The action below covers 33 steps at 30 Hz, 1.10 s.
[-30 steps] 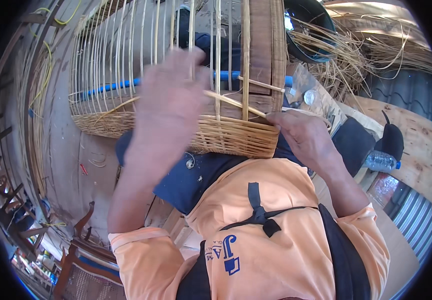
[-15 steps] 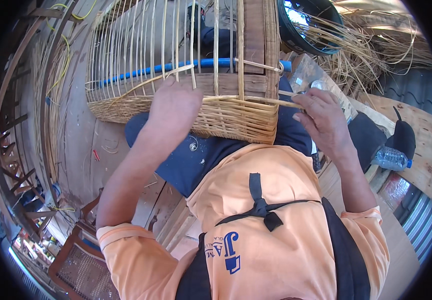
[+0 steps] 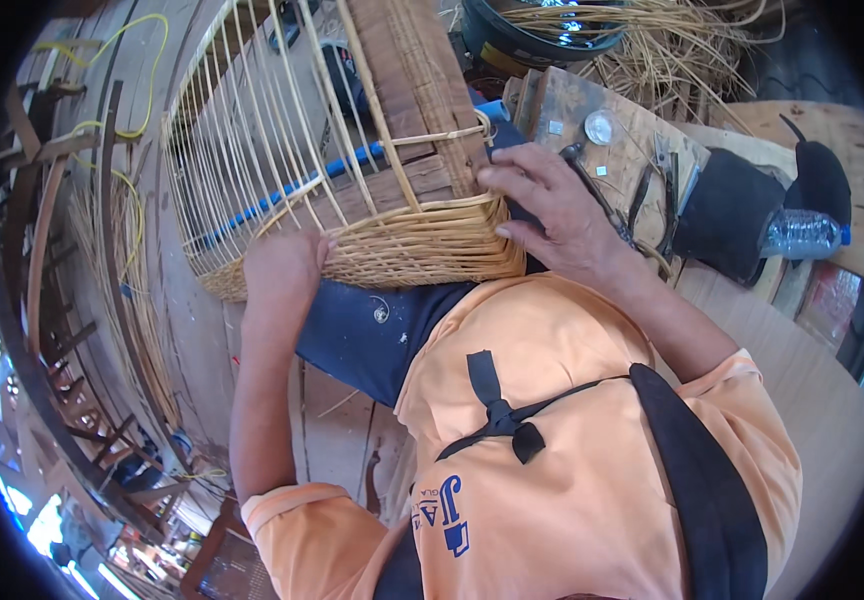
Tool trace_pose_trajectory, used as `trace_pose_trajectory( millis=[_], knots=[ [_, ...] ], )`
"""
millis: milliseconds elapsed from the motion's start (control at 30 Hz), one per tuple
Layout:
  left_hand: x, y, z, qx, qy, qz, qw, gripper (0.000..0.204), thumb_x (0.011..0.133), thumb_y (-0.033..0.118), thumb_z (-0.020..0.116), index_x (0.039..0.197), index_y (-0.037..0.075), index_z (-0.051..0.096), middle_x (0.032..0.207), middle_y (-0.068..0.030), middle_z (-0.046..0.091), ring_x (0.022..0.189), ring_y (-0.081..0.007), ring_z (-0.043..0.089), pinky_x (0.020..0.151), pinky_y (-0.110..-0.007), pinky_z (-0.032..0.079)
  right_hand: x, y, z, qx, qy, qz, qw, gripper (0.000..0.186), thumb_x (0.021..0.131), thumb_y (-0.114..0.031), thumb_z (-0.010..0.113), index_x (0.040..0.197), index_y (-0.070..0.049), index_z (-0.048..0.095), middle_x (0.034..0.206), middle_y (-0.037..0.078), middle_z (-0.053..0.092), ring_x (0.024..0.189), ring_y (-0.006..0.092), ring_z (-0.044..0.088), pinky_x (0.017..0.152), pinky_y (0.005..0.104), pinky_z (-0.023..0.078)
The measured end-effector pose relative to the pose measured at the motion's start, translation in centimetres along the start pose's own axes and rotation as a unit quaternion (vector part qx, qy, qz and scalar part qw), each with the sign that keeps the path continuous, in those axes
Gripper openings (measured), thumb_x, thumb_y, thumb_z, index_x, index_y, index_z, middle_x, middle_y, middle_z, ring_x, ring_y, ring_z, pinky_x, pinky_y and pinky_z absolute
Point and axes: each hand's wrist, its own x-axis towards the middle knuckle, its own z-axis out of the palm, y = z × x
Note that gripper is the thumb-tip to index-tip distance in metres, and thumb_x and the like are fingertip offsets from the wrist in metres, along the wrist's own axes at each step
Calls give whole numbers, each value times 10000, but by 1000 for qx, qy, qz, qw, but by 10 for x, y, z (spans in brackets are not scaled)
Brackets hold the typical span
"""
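A large basket-like piece (image 3: 422, 245) with a tight rattan weave along its near side lies across my lap. Thin upright rattan stakes (image 3: 252, 130) rise from this woven band. My left hand (image 3: 284, 268) is closed at the band's upper edge, toward the left. Its fingers are slightly blurred and hide what they hold. At the right corner my right hand (image 3: 562, 215) has its fingers and thumb apart. The fingertips touch the wooden corner post (image 3: 437, 85), and the thumb is by the weave. A blue tube (image 3: 352, 160) runs behind the stakes.
To the right, pliers (image 3: 667, 190) and a round metal lid (image 3: 599, 127) lie on a board. Beyond them are a dark cap (image 3: 732, 205) and a plastic bottle (image 3: 802, 235). A black bucket (image 3: 512, 45) stands at the back beside loose rattan strands (image 3: 677, 50).
The basket piece has turned and shifted left in view. My left hand has moved left and down along the weave. My right hand has let go of a strand and come to the corner.
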Motion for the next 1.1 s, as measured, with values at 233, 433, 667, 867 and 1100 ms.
trace_pose_trajectory(
  millis=[233,433,667,867,1100],
  knots=[
    [8,64,-21,-30,122,80,989,391,872,404,561,745,35,574,710,-149,602,686,-326,611,630,-420,470,-20,33,44,387,14,233,892,904,719,-114,737,1431,-12,189,1405,156,352,1300,244,361,1072,329,287],
    [12,57,-1,-97,121,41,987,407,886,397,544,674,50,534,661,-139,571,652,-333,583,585,-425,458,-23,17,50,287,30,218,932,841,739,-234,752,1389,-10,268,1326,185,440,1238,265,441,1044,331,331],
    [12,68,-6,-64,151,47,985,390,885,396,547,685,62,540,661,-138,565,651,-333,580,581,-425,458,-27,22,52,253,48,172,951,802,734,-279,748,1331,41,319,1327,245,404,1235,362,425,1032,367,360],
    [3,32,15,-107,134,10,985,349,882,370,561,707,71,608,658,-125,592,628,-312,601,568,-401,464,-27,23,53,210,39,137,967,761,759,-265,728,1335,37,332,1348,239,385,1270,353,389,1067,365,320],
    [-8,50,-7,-134,120,41,983,350,902,400,512,793,80,599,780,-121,618,710,-323,602,624,-420,467,-27,22,57,188,31,148,970,708,821,-287,664,1351,44,331,1368,236,372,1298,333,360,1080,356,293]
  ],
)
